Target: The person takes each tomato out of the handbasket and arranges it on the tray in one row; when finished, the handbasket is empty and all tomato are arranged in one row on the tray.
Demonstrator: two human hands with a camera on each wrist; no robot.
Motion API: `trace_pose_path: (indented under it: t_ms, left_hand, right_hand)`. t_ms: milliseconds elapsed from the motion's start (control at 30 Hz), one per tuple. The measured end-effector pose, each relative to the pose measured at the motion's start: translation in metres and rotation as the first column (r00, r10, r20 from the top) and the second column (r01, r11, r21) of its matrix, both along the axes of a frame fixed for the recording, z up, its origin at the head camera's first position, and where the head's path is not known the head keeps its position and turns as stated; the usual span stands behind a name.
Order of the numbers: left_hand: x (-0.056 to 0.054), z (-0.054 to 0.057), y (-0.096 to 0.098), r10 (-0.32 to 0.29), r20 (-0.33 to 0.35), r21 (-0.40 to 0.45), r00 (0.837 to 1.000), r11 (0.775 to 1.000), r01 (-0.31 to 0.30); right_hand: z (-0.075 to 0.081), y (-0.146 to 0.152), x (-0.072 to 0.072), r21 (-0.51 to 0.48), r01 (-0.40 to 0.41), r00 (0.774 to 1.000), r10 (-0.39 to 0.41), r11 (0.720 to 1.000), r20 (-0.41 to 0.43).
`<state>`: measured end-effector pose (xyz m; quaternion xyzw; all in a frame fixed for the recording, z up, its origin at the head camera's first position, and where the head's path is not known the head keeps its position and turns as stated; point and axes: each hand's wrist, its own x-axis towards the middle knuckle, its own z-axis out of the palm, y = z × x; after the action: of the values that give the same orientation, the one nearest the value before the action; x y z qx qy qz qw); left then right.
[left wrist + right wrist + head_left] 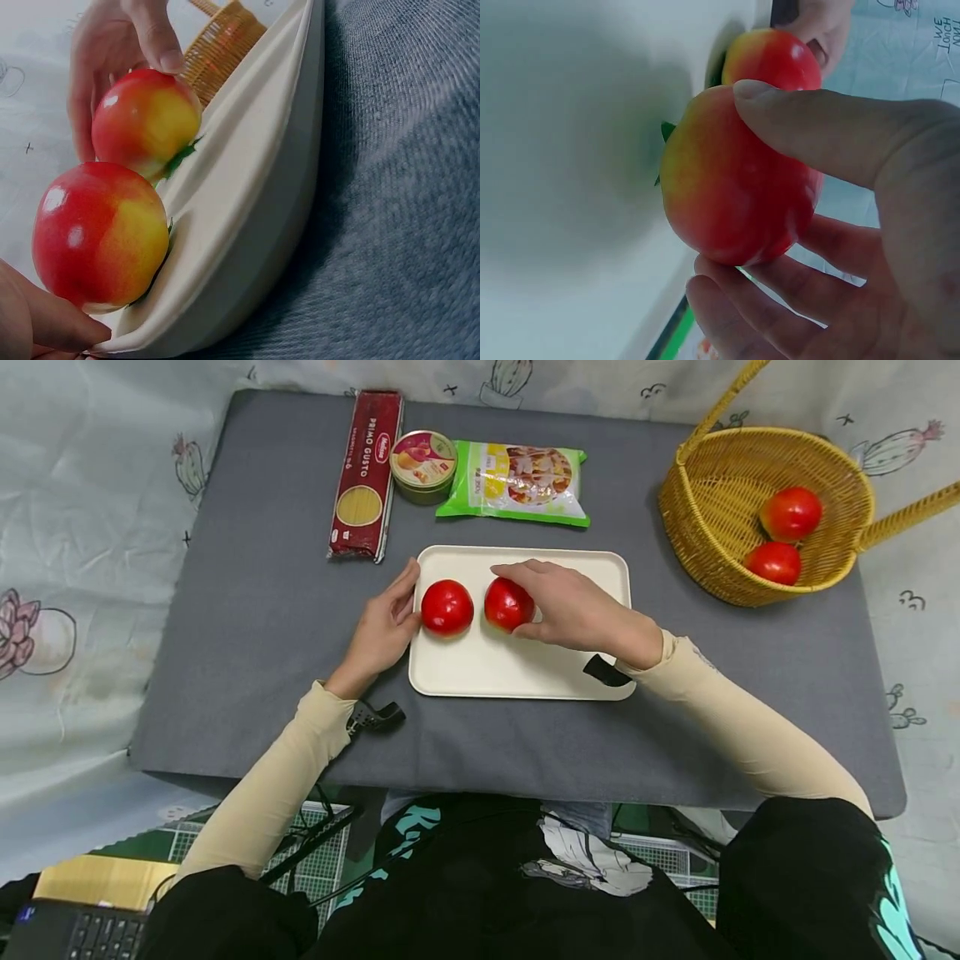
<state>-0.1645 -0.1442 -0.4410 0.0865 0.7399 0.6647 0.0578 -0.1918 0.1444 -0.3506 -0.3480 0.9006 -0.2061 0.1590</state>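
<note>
On a cream rectangular tray point(525, 681) sits a round, glossy red-and-yellow fruit point(447, 608), green leaves at its underside. My right hand point(573, 610) holds a second such fruit point(510, 604) to its right, thumb on the near side and fingers on the far side. In the right wrist view this fruit point(739, 180) is close over the tray, leaves toward it. My left hand point(386, 625) grips the tray's left edge, its thumb near the first fruit. The left wrist view shows a fingertip point(90, 334) at the rim below that fruit point(101, 236).
A yellow woven basket point(705, 547) with two similar fruits stands at the back right. Behind the tray lie a red spaghetti pack point(366, 477), a round can point(423, 467) and a green-and-white food bag point(517, 483). The grey-covered table's front edge point(525, 789) is near my body.
</note>
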Motion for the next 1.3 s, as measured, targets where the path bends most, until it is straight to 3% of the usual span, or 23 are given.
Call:
trace_pose_path:
  t_ms: [400,1300]
  left_hand:
    - [-0.002,0.003,0.002,-0.013,-0.001,0.026,1.0,1.0,0.013]
    - [0.001,0.003,0.002,-0.008,0.005,0.028,1.0,1.0,0.008]
  right_hand:
    - [-0.012,-0.006,0.007,0.035,0.061,0.998,-0.061,0.998,-0.004]
    - [-0.022,0.004,0.008,-0.003,0.034,0.996,-0.035,0.999,-0.079]
